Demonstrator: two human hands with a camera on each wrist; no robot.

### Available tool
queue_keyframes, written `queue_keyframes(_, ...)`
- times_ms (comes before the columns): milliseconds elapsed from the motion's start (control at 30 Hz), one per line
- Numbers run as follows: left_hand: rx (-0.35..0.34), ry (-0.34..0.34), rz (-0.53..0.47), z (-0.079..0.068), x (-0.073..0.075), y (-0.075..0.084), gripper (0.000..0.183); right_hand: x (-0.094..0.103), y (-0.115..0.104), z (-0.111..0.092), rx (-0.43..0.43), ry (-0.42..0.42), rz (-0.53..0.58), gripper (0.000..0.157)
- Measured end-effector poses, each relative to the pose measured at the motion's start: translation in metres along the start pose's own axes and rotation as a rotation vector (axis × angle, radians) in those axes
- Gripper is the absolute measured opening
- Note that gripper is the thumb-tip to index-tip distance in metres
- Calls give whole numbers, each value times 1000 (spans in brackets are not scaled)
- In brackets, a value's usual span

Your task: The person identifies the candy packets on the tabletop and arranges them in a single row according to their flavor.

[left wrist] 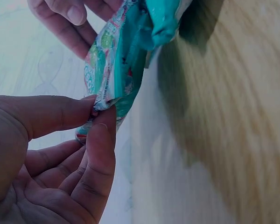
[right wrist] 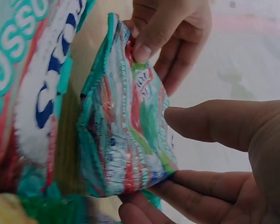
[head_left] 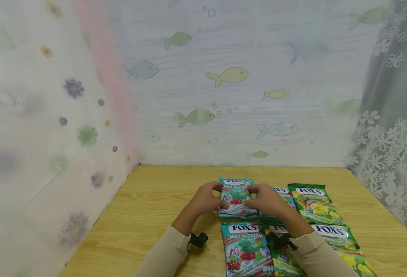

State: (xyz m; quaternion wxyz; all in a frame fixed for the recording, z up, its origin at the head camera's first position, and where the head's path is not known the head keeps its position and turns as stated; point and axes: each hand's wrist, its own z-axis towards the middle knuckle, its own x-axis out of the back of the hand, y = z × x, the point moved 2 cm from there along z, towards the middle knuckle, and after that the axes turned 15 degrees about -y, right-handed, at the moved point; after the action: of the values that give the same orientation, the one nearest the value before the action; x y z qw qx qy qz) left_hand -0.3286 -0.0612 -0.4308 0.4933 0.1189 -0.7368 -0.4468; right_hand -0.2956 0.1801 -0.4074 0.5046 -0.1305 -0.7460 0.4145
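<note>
A teal Fox's Mint Blossom candy bag (head_left: pixel 236 198) is held up by both hands near the middle of the table. My left hand (head_left: pixel 206 198) pinches its left side; in the left wrist view, thumb and index finger meet on the crinkled edge of the bag (left wrist: pixel 107 74). On the opposite side, my right hand (head_left: pixel 268 201) grips the bag. The right wrist view shows its thumb on the printed front and fingers under the lower side of the bag (right wrist: pixel 126 135). Just below lies a second Mint Blossom bag (head_left: pixel 246 250), flat on the table.
Another Mint Blossom bag (head_left: pixel 284 195) lies partly hidden behind the right hand. Green Fox's Spring Tea bags (head_left: pixel 314 204) lie to the right, one partly covered by the right forearm. The wooden table (head_left: pixel 148 200) meets a fish-print curtain (head_left: pixel 231 127) at its back edge.
</note>
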Motion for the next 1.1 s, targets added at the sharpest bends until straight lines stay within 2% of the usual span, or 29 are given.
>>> queue_keyframes(367,-37,-12,-11,-7,21,6,61,4,-18,10,-19,36,-24,62)
queue_keyframes(1100,-26,44,-20,-27,55,-6,63,-6,-37,34,36,81,16,57)
